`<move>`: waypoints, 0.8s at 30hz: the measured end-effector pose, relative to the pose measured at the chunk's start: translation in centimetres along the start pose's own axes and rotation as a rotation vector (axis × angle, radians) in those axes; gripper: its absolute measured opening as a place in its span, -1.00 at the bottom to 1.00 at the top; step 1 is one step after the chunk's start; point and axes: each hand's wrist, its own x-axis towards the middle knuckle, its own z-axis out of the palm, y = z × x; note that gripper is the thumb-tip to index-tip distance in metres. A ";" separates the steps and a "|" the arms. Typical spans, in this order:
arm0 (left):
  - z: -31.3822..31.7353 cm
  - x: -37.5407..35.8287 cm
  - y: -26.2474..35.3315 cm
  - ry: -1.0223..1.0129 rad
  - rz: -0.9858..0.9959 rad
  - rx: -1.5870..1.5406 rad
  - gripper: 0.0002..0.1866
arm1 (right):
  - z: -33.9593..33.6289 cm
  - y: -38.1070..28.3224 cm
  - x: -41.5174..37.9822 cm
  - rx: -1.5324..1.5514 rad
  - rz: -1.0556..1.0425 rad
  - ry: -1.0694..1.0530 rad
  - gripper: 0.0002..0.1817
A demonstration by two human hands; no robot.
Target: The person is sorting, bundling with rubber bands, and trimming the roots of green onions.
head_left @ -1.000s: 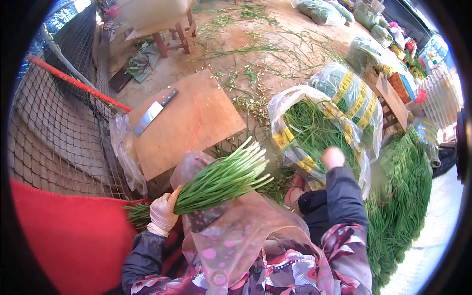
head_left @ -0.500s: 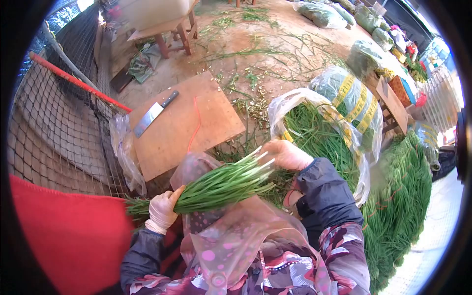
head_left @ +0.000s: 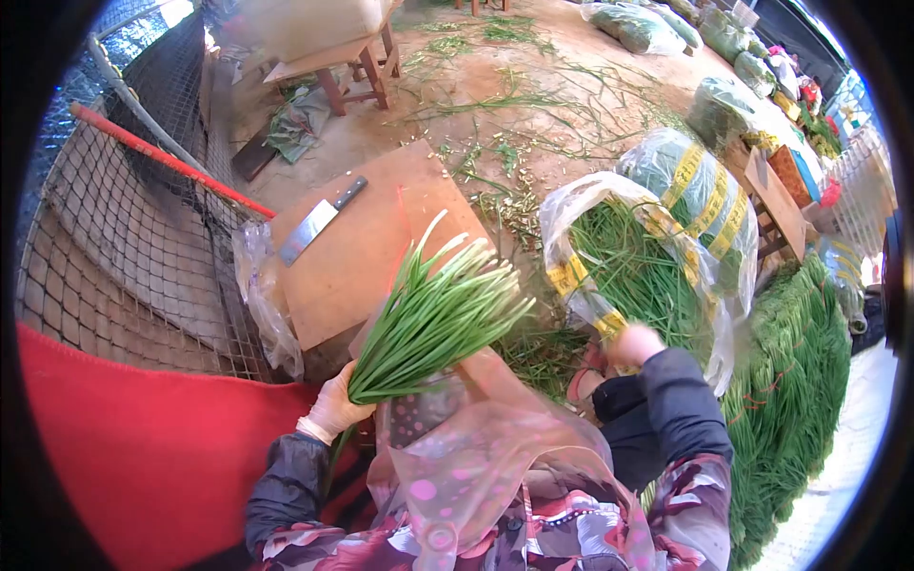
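A loose bunch of garlic chives (head_left: 433,324) is gripped low down by my gloved left hand (head_left: 341,404), its fingers wrapped round the leaves. The pale stem ends fan out up and to the right, over the near edge of a wooden board (head_left: 367,276). My right hand (head_left: 636,345) is blurred and stands at the near rim of an open plastic bag (head_left: 557,224) with yellow printing. More chives (head_left: 633,266) fill that bag. Whether my right fingers hold the rim or anything else is smeared and I cannot make it out.
On the board lie a cleaver (head_left: 312,228) and a thin red tie (head_left: 405,224). Stacked bundles of chives (head_left: 785,400) stand at the right. Wire netting (head_left: 124,238) and a red cloth (head_left: 143,447) are at the left. Trimmings litter the floor beside a wooden stool (head_left: 338,67).
My right hand has moved from the white stem ends right and down to the bag. My left hand has turned the bunch more upright, and its stems have spread.
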 end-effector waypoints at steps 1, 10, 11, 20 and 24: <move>0.1 0.2 -0.4 -0.004 0.006 -0.097 -0.28 | 1.1 0.9 -1.8 -0.072 -0.295 -0.073 -0.34; 2.6 -0.9 4.9 0.087 0.043 -0.195 -0.39 | -4.4 -11.6 -4.0 1.776 -0.391 -0.002 -0.71; 2.9 -1.0 5.1 0.091 0.041 -0.191 -0.39 | -4.8 -11.6 -4.0 1.727 -0.385 0.163 -0.80; 3.8 -1.2 8.3 0.242 0.051 0.542 -0.36 | -12.2 -17.6 -5.8 0.257 -1.141 1.015 -0.56; 3.6 -1.3 7.5 0.221 0.079 0.492 -0.37 | -11.4 -17.9 -2.1 0.606 -0.838 0.733 -0.91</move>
